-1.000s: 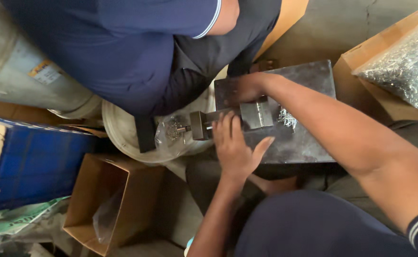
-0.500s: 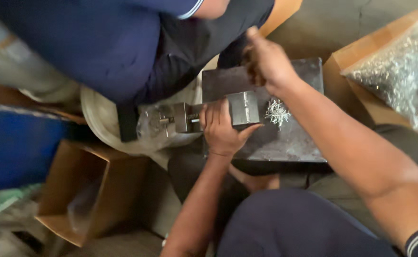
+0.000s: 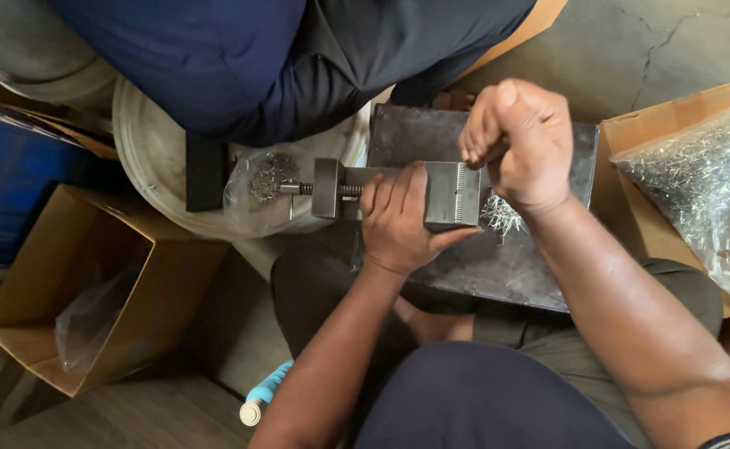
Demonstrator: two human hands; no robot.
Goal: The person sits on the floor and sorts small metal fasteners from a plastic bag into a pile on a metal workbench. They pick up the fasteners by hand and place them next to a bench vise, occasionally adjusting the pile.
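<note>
The left hand (image 3: 402,220) is wrapped over a small metal vise (image 3: 452,193), fingers curled across its top and thumb along the near side — grasping it firmly. The vise lies on a dark steel plate (image 3: 548,274) resting across the person's lap, near the plate's far edge and left of its middle; its threaded screw (image 3: 298,189) runs out past the plate's left edge. The right hand (image 3: 514,137) is clenched into a fist just above the vise's right end; whether it holds anything cannot be told. A small heap of thin metal pins (image 3: 499,216) lies on the plate, touching the vise's right end, beneath the fist. Beyond the plate's left edge sits a white bucket (image 3: 153,166) with a clear bag (image 3: 257,187) of small metal pieces at the screw's tip. An open cardboard box (image 3: 90,283) stands further left. To the right of the plate, another carton (image 3: 631,141) holds a large bag of shiny pins (image 3: 705,183). Another person in dark blue clothing (image 3: 257,58) sits opposite.
</note>
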